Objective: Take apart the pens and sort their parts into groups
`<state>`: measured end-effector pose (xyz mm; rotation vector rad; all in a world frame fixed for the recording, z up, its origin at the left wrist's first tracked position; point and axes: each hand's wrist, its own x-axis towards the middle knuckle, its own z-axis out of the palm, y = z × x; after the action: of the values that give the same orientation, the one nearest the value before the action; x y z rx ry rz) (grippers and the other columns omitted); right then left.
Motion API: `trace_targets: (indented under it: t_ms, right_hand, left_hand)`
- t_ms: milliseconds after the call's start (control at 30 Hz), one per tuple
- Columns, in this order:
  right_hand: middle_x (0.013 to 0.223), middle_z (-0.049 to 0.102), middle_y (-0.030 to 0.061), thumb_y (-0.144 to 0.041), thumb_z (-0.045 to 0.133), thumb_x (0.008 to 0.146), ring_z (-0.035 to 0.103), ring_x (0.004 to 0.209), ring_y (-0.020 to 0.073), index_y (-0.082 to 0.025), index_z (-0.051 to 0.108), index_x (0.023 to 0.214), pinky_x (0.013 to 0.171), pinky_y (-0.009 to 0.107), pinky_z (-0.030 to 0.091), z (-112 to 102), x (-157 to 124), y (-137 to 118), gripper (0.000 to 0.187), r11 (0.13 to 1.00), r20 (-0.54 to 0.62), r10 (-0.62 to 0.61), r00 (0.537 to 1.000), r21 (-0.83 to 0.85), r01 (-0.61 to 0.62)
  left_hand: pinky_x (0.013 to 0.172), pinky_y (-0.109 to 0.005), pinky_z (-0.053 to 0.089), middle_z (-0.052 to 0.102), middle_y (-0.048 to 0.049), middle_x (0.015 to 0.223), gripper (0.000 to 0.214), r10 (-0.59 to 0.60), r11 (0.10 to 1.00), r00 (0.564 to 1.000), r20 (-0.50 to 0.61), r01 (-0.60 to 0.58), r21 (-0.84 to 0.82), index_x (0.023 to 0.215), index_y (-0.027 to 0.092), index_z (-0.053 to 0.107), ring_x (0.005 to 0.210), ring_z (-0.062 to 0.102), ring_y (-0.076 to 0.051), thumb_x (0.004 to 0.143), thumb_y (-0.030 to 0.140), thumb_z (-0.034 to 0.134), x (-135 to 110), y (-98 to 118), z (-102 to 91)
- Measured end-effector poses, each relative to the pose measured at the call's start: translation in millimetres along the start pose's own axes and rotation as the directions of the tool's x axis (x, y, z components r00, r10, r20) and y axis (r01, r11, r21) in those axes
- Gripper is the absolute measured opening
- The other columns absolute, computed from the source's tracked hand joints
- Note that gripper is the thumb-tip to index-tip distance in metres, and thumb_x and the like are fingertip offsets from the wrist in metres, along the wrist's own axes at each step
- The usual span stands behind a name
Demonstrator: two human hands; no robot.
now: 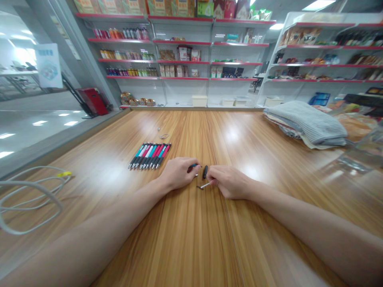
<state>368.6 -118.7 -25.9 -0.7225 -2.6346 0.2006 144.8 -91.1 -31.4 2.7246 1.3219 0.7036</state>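
Observation:
My left hand rests on the wooden table with its fingers closed round a blue pen barrel, most of it hidden. A small shiny piece shows just below those fingers. Opposite it, my right hand pinches a thin white pen refill that points left. Near the refill's tip is a small dark piece, too small to make out. Between the hands, close to the right fingertips, lies a black pen grip. Several pens in blue, red and white lie side by side left of my left hand.
Behind the pens are a small wire loop and a tiny object. A white cable coils at the left. Folded striped cloth and a clear container sit at the right. Stocked shelves stand beyond the table.

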Motion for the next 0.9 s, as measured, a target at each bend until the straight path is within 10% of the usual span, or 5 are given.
trace_targets:
  t_ms: [900]
  right_hand:
    - [0.079,0.058,0.0054,-0.029,0.042,0.095,0.053,0.073,0.0144,-0.016,0.061,0.091,0.068,0.026,0.039,2,3,3,0.024,0.976,-0.254,0.157,0.954,-0.109,-0.189]
  left_hand:
    - [0.067,-0.024,0.041,0.065,-0.0033,0.085,0.026,0.151,0.975,0.988,-0.044,-0.156,-0.157,0.091,0.019,0.057,0.077,0.06,-0.014,0.095,0.033,0.036,-1,12,-5.2]
